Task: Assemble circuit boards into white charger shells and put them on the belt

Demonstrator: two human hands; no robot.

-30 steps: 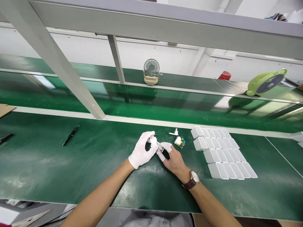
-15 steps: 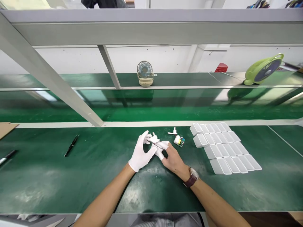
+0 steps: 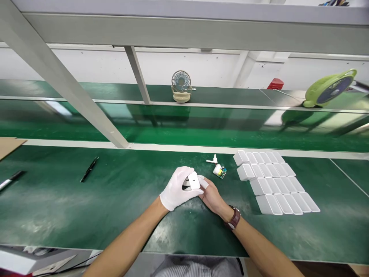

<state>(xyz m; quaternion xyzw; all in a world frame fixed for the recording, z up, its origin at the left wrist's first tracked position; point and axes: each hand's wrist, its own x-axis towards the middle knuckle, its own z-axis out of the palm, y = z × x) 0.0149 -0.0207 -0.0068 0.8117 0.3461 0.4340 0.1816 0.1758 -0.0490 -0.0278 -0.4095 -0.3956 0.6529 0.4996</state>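
Gloved left hand (image 3: 174, 192) is holding a small white block (image 3: 194, 185), thumb and fingers spread about as wide as the block. The right hand (image 3: 212, 195) is resting half-curled against its right side; fingers are hiding there, so I can't tell if it's really gripping. My guess: that hold is leaving the end face exposed for a look. Circuit board (image 3: 221, 172) is lying far and right, probably for easy reach, and white cases (image 3: 278, 184) are sitting farther right in tidy rows. The block's hovering mid-counter (image 3: 57, 211), looking smooth and boxy, its face showing one dark slot.
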